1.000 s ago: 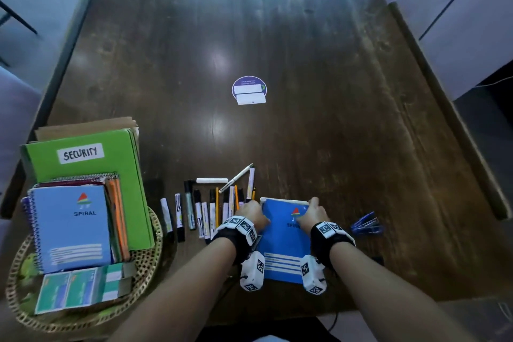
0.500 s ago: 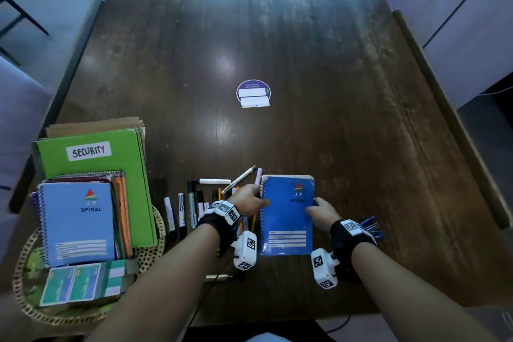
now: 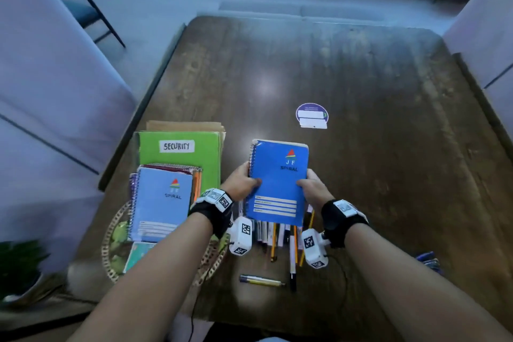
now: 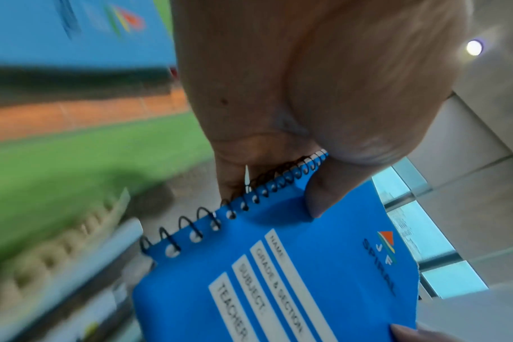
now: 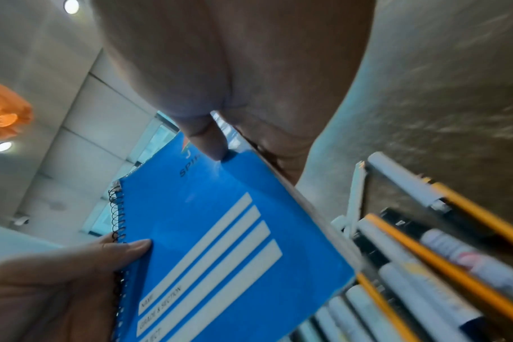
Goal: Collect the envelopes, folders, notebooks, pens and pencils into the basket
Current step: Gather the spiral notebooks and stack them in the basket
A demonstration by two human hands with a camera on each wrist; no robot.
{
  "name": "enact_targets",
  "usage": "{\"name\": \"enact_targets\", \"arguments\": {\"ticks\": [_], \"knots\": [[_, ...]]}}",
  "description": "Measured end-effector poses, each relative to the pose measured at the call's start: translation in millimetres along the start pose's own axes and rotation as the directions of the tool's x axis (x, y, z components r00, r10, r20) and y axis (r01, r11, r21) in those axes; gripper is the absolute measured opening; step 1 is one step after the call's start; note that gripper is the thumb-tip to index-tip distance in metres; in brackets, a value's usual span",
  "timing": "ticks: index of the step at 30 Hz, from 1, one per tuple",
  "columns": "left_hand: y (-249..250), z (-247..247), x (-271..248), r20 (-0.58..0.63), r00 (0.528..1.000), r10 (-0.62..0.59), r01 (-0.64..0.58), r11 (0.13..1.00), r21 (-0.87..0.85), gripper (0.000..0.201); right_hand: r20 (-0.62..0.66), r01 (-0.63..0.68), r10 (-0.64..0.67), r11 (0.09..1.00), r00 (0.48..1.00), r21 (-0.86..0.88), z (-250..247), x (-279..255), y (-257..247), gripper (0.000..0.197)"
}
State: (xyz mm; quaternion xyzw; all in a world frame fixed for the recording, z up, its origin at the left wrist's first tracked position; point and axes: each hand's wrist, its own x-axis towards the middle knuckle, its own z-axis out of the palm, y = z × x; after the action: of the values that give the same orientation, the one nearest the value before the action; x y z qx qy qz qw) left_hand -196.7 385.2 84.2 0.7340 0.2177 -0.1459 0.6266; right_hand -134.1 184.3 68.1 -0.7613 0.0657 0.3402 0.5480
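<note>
Two hands hold one blue spiral notebook [image 3: 279, 182] above the dark wooden desk [image 3: 361, 147], cover up and tilted toward the person. The left hand [image 3: 241, 182] pinches the spiral-bound edge, thumb on the cover and fingers curled beneath, as the left wrist view shows plainly. The right hand [image 3: 312, 189] grips the opposite edge the same way, thumb pressed on the cover.

Under the lifted notebook, at about 6 o'clock from it, a row of pens and pencils [image 3: 280, 236] lies on the desk, and nearer the person a single yellow pen [image 3: 262, 281] lies crosswise.

At 9 o'clock from the notebook stands the woven basket [image 3: 111, 255], already loaded: a lighter blue spiral notebook [image 3: 161, 203] lies on top of a stack of other notebooks, which rests on a green folder [image 3: 205, 158] labelled SECURITY, with brown envelopes [image 3: 186, 126] showing beyond it. A small green booklet [image 3: 136, 254] lies at the stack's near end.

At 1 o'clock from the held notebook, well apart, a round purple sticker [image 3: 312, 115] sits on the desk. A blue object [image 3: 427, 259] lies at the right edge, too blurred to identify.
</note>
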Motion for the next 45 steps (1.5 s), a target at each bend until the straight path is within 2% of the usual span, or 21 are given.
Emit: {"name": "enact_targets", "arguments": {"ticks": [5,10,14,20,23,25,27,30,33,37,41,42,45], "knots": [[-17.0,-88.9,-28.5,-0.130,0.991,-0.029,0.032,0.999,0.016,0.044,0.074,0.073,-0.074,0.997,0.995,0.017,91.8,-8.3,-42.3,0.022],[-40.3,-161.1,-57.4,-0.206,0.978,-0.024,0.035,0.998,0.052,0.050,0.154,0.108,-0.103,0.994,0.983,-0.025,167.0,-12.0,-58.2,0.023],[-52.9,-197.4,-79.7,-0.285,0.958,-0.011,0.063,0.982,0.177,0.038,0.221,0.166,-0.132,0.976,0.966,-0.140,213.4,-6.9,-53.0,0.024],[-90.0,-230.7,-92.9,-0.395,0.919,0.015,0.163,0.896,0.413,0.031,0.233,0.176,-0.109,0.941,0.966,-0.290,261.1,-10.8,-37.0,0.024],[-109.7,-237.9,-95.3,-0.472,0.881,0.007,0.285,0.789,0.544,0.040,0.218,0.154,-0.069,0.901,0.974,-0.405,274.0,-17.7,-31.4,0.025],[-121.5,-241.4,-97.0,-0.512,0.857,-0.062,0.385,0.738,0.554,0.056,0.149,0.139,-0.075,0.861,0.986,-0.489,278.7,-19.7,-26.5,0.027],[-130.3,-246.1,-96.0,-0.515,0.844,-0.147,0.440,0.740,0.509,0.080,0.036,0.095,-0.089,0.857,0.995,-0.506,281.2,-19.8,-20.1,0.032],[-134.2,-252.2,-92.2,-0.398,0.876,-0.272,0.438,0.794,0.422,0.111,-0.058,0.019,-0.052,0.882,0.997,-0.471,282.5,-19.2,-15.9,0.053],[-134.3,-257.2,-85.5,-0.304,0.899,-0.316,0.410,0.849,0.333,0.107,-0.055,-0.031,0.010,0.912,0.998,-0.409,282.3,-14.0,-13.5,0.064],[-139.3,-261.2,-75.7,-0.300,0.896,-0.329,0.421,0.843,0.333,0.094,-0.070,-0.092,0.073,0.938,0.995,-0.335,281.2,-10.9,-13.2,0.078],[-138.8,-259.6,-71.4,-0.329,0.877,-0.350,0.449,0.842,0.300,0.099,-0.063,-0.155,0.143,0.953,0.988,-0.259,286.7,-1.6,-12.7,0.088],[-139.7,-258.9,-71.2,-0.332,0.874,-0.355,0.453,0.842,0.292,0.099,-0.053,-0.167,0.159,0.953,0.986,-0.254,286.7,1.9,-12.1,0.088],[-143.5,-257.6,-70.8,-0.361,0.875,-0.322,0.443,0.833,0.331,0.110,-0.005,-0.191,0.196,0.951,0.981,-0.245,286.7,7.6,-12.9,0.067]]}}
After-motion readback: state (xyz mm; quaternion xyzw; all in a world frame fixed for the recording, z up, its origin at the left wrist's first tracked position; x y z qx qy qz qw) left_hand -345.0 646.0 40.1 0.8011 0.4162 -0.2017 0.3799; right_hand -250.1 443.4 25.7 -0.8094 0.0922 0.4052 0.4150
